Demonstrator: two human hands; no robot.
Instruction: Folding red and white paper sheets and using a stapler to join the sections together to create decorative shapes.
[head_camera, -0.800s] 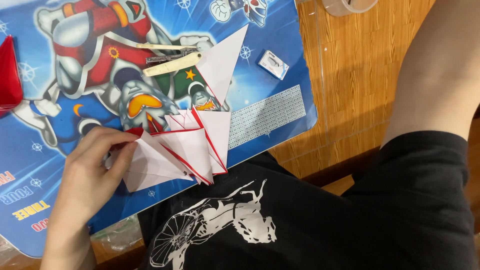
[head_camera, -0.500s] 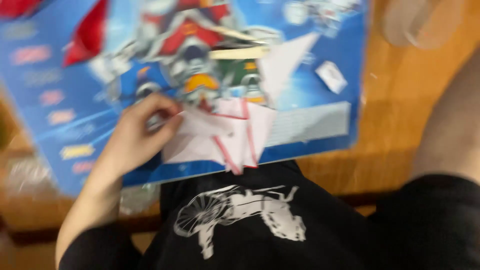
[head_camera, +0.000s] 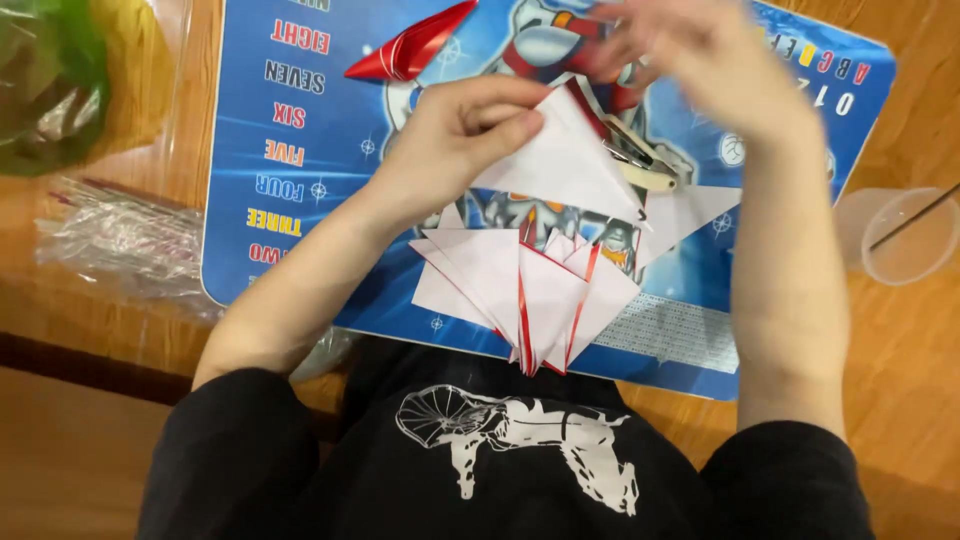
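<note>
At the mat's centre I see my left hand (head_camera: 455, 135) pinching a white folded sheet (head_camera: 565, 160), its point running rightward toward my blurred right hand (head_camera: 700, 60), whose grip I cannot tell; the folded paper fan (head_camera: 525, 285) lies just below.

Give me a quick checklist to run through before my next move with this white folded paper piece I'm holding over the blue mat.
1. Left hand grips the white folded paper piece: ok, fingers pinch its left corner.
2. Right hand steady on the piece: cannot tell, it is blurred.
3. Fan of folded white and red pieces together on the blue mat: ok, points meet at the near edge.
4. Red folded cone out of the way: ok, it lies at the mat's far side.
5. Clear plastic cup apart from the work: ok, it stands off the mat.
</note>
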